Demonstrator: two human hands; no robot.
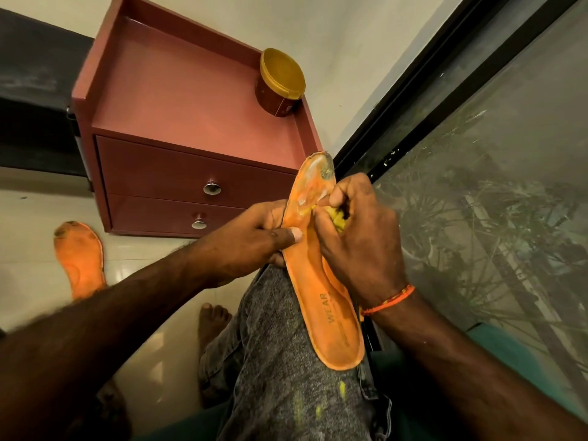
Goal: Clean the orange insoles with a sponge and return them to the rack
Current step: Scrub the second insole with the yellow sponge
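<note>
The reddish drawer unit sits ahead with a gold-lidded jar on top. One orange insole lies across the person's knee, left hand gripping its edge, thumb on top. Right hand is curled round a yellow sponge, pressed against the insole's wet front part. The second insole lies on the floor.

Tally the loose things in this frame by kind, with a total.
Insoles: 2, one held by the left hand over the knee, one on the floor
Sponge: 1, yellow, gripped in the right hand against the held insole
Jar: 1, on the cabinet
Total: 4
</note>
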